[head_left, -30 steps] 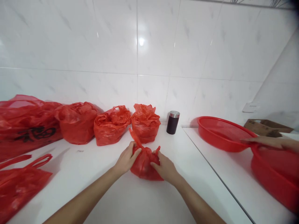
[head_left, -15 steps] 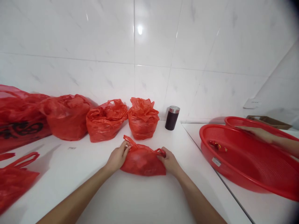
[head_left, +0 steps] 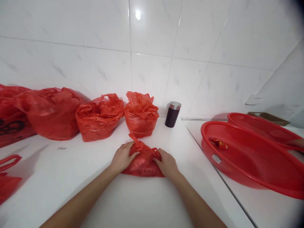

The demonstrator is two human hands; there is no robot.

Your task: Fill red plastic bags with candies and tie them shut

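A small filled red plastic bag (head_left: pixel 144 164) rests on the white table in front of me, its handle loops standing up at the top. My left hand (head_left: pixel 123 157) grips its left side, thumb laid over the front. On the opposite side my right hand (head_left: pixel 167 163) is closed round the bag, thumb also on the front and the other fingers hidden behind. Pale shapes show faintly through the thin plastic, but I cannot make out what they are.
Several red bags, among them a bunched one (head_left: pixel 142 117), line the tiled wall. A dark tumbler (head_left: pixel 173 114) stands beside them. To the right lies a large red plastic basket (head_left: pixel 237 171) holding small red wrapped pieces (head_left: pixel 218 143). Another person's hand (head_left: pixel 296 143) is at a second basket (head_left: pixel 257 128).
Both hands have moved from pinching the bag's top corners to gripping its sides, and the bag is bunched narrower. The other person's hand has drawn back to the right. My view has shifted slightly.
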